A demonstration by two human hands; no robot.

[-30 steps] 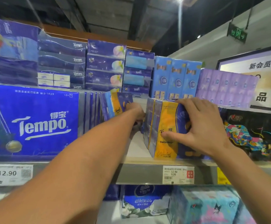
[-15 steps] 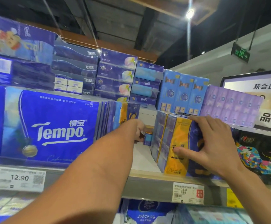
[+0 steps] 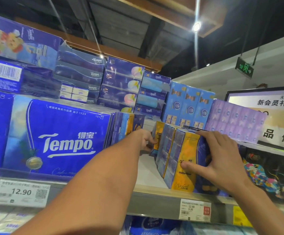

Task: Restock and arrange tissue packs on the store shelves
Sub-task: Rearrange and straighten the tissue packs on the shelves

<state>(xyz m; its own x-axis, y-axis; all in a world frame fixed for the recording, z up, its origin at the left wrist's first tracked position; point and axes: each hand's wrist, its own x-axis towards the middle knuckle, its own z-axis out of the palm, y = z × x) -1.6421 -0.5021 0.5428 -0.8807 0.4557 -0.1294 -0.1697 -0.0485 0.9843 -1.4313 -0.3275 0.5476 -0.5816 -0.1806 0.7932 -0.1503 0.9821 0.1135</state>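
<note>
A row of yellow-and-blue tissue packs stands upright on the shelf [image 3: 154, 195], a bare gap to its left. My right hand [image 3: 220, 160] lies over the front yellow pack [image 3: 184, 168], thumb on its face and fingers over its top and right side. My left hand [image 3: 145, 140] reaches deep into the gap and grips a rear yellow pack [image 3: 158, 134] behind the row. Thin upright packs [image 3: 124, 126] stand left of that hand.
A large blue Tempo pack [image 3: 58, 138] fills the shelf's left part. Stacked tissue boxes [image 3: 121, 83] and light blue packs [image 3: 188, 107] stand behind; purple packs [image 3: 236, 119] sit at right. Price tags [image 3: 195, 210] hang on the shelf edge. More packs lie below.
The view has tilted up and moved closer. My left hand has closed on a yellow pack at the back of the gap. My right hand stays on the front pack.
</note>
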